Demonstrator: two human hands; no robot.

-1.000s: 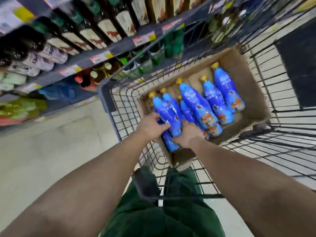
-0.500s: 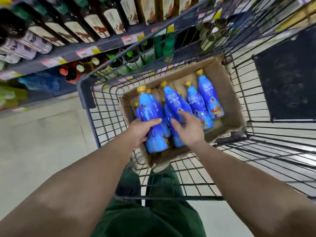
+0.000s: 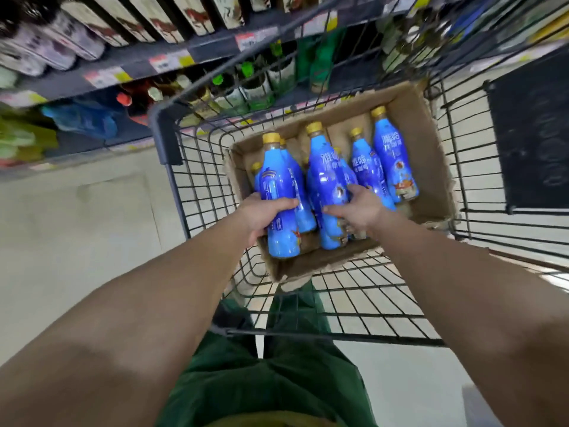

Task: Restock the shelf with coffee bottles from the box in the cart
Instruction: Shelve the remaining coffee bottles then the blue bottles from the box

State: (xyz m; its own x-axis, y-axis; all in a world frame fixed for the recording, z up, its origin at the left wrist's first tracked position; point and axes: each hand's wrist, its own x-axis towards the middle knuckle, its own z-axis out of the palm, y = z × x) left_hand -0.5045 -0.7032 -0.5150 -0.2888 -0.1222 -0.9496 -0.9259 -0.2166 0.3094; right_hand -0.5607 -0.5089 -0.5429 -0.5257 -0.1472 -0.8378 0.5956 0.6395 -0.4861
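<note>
Coffee bottles, blue with gold caps, standing upright inside open cardboard box [image 3: 428,167] in wire cart [image 3: 455,229]. Left hand [image 3: 264,215] clamped around lower body of near-left bottle [image 3: 278,198]; fingers [image 3: 286,202] wrapped across front of label, thumb hidden behind. Base of this bottle level with near wall of box; cannot tell whether lifted or resting. Right hand [image 3: 358,208] closed on middle bottle [image 3: 326,183], thumb [image 3: 332,208] pressed across lower label, fingers curled around right side. Further bottles packed directly behind and beside both gripped ones, touching. Two more bottles [image 3: 389,158] standing at right side of box, apart from both hands, side by side. Box set toward far end of cart, near corner overhanging cart floor grid. Green trousers [image 3: 261,374] visible below cart's near rail. Store shelf [image 3: 172,57] along upper left, beyond cart rim, carrying dark bottles with pale labels on upper tier and green-capped bottles on tier below; price tags along shelf edge. Pale floor at left of cart.
</note>
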